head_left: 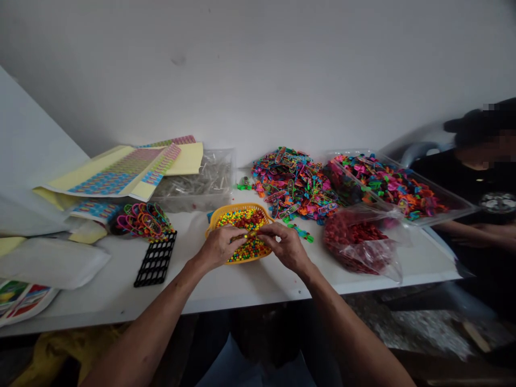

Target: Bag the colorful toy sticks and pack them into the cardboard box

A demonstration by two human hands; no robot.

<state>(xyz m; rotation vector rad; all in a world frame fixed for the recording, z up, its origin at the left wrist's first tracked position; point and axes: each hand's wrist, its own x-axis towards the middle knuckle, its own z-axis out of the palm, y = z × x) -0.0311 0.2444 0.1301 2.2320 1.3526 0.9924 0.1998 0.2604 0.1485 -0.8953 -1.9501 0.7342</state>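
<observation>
The left hand (220,247) and the right hand (284,248) are curled over a yellow-orange plastic basket (238,208), their fingertips drawn close together at its middle; whether they pinch a small piece is too hard to tell. The basket sits on the white table (121,307), directly in front of the person, and holds small multicoloured beads (245,250) with a patch of red pieces (245,219). Taking the basket as the clock's centre and the table's far edge as 12, a clear box of transparent tubes (201,180) lies at 11 and sticker sheets (113,172) at 10. A bundle of coloured loops (143,221) sits at 9, and a black plastic grid rack (155,259) at 8. A heap of bright plastic pieces (292,183) rises at 1, a clear tray of similar pieces (391,185) beyond it at 2, and a clear bag of red pieces (355,242) at 3. A co-worker's hands (479,234) rest together at the table's right end.
</observation>
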